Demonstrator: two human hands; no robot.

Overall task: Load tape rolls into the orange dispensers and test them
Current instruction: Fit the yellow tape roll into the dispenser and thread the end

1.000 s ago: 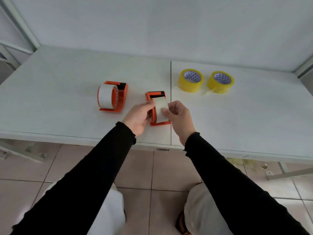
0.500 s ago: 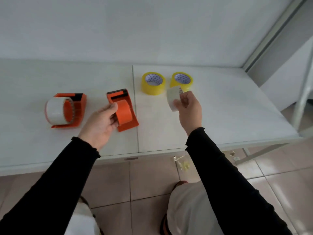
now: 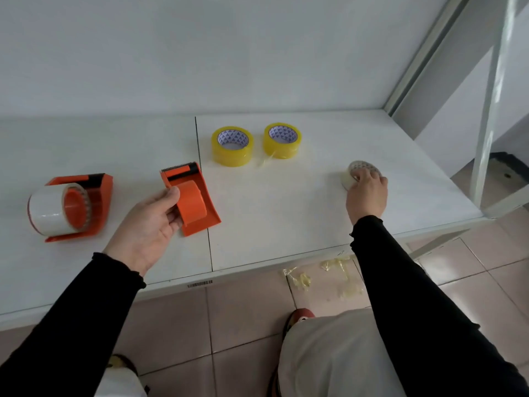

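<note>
No readable text; the barcode sticker (image 3: 199, 283) on the table edge is illegible.

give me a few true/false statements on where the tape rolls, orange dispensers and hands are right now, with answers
1. Two yellow tape rolls, one beside the other, lie flat at the back of the white table. True.
2. The right hand rests on a yellow roll. False: it is on a pale clear tape roll lying apart, to the right of the yellow ones.
3. The left hand grips the orange plastic dispenser whose hub carries no tape. True.
4. The other orange dispenser, at the far left, is empty too. False: it holds a wide clear roll.
5. Both hands are on one dispenser. False: only the left hand is.
</note>
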